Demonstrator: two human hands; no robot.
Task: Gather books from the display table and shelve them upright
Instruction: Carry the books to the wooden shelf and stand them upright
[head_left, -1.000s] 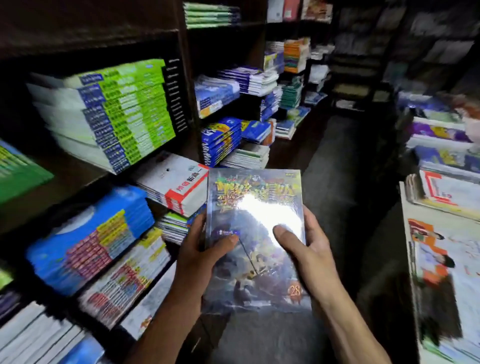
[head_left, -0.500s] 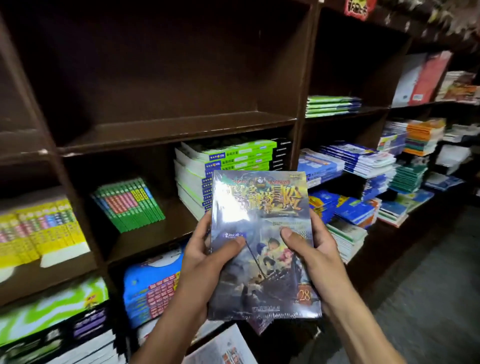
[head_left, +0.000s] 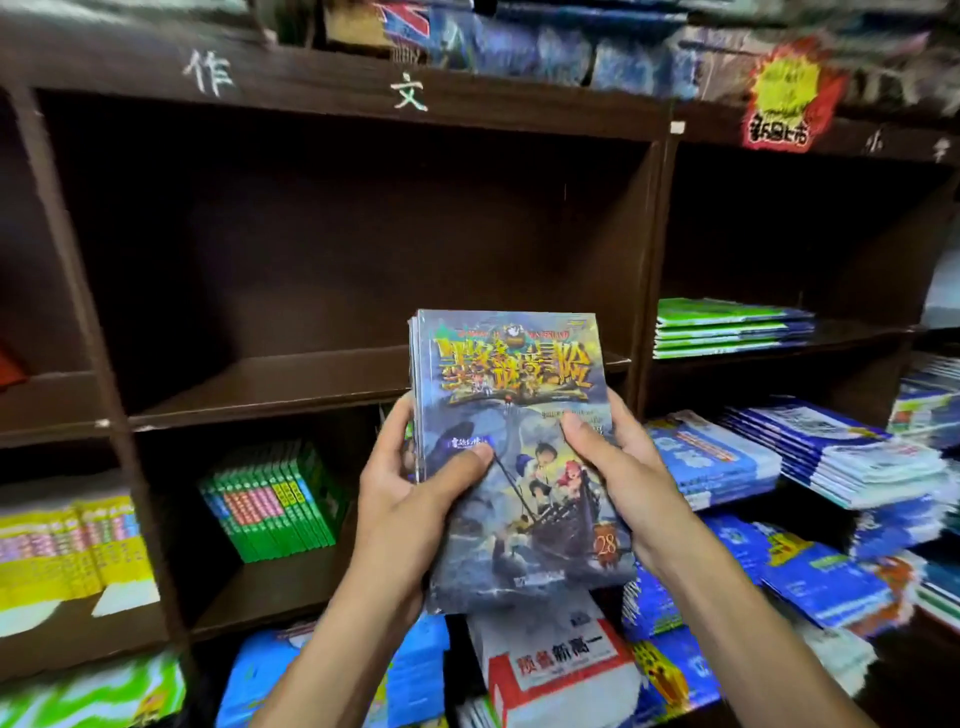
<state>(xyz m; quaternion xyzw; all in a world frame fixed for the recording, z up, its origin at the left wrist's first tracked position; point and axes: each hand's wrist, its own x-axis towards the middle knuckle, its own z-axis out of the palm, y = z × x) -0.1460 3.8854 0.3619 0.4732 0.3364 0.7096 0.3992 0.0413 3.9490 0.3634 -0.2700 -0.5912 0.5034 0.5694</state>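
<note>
Stack of books (head_left: 514, 457), glossy illustrated cover numbered 28 facing the camera, is standing upright in front of the dark wooden shelf (head_left: 291, 382). Left hand (head_left: 410, 499) is gripping its left edge, thumb lying across the cover; right hand (head_left: 618, 467) is gripping the right edge likewise. Green books (head_left: 275, 499) are leaning in the compartment below; blue booklets (head_left: 852, 452) are lying stacked at right.

books (head_left: 511, 457): thin stack, blue-grey illustrated cover | upright, held before dark shelf (head_left: 270, 384)
</note>
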